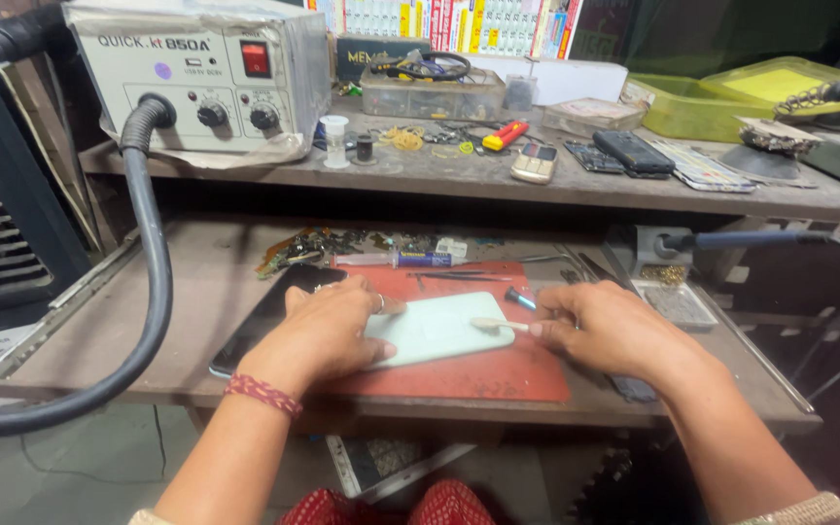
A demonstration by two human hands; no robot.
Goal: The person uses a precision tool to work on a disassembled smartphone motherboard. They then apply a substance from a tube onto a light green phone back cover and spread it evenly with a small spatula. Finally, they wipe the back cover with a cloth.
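the left hand (328, 331) lies flat, palm down, pressing the near-left end of the phone (439, 328); its grip is spread wide, fingers apart, thumb at the near edge, so it pins the phone and pinches nothing. the phone, pale back up, rests on the red mat (498, 374) between the two grips, its long axis running left to right and tilted slightly away at the right end.

the right hand (610, 331) sits just to the right of the phone, wrist low on the tabletop (99, 335), fingers curled. its grip is clamped on a small tool (496, 324), thumb and forefinger pinched on the handle. the tool points left from this grip, its pale tip touching the phone's right portion, roughly along the phone's long axis. the right hand is the one nearer that end.

just left of the left grip a dark phone (274, 311) lies partly under the wrist. beyond both grips lie a syringe (405, 259) and tweezers (464, 277), then the hot-air station (196, 78) on the shelf, far left.
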